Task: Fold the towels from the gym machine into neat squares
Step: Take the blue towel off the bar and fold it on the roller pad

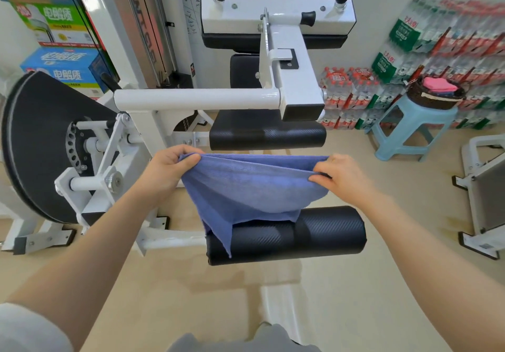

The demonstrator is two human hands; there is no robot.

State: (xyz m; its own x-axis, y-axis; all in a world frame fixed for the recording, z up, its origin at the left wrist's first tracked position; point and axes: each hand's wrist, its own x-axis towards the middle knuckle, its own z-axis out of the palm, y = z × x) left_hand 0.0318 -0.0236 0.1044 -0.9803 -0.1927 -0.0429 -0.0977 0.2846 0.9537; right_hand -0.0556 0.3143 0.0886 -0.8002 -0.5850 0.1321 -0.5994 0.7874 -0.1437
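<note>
Blue towel [251,187] held doubled above the roller pad [314,234], top corners pinched by left grip [169,168] and right grip [341,176], lower corner draped on the pad.

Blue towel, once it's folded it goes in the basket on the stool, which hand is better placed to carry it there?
Probably the right hand: the basket on the stool is on its side. The left hand would have to cross over. Both pinch the blue towel's top edge.

left hand [166,167] and right hand [341,176] each pinch a top corner of a blue towel [246,187], doubled over and sagging between them. its lower corner hangs over the black roller pad [328,231] of a white gym machine [295,78]. right: a light blue stool [410,135] bearing a dark basket [434,100] with a pink cloth [438,85]; bottled water packs [451,37] stacked along the wall.
</note>
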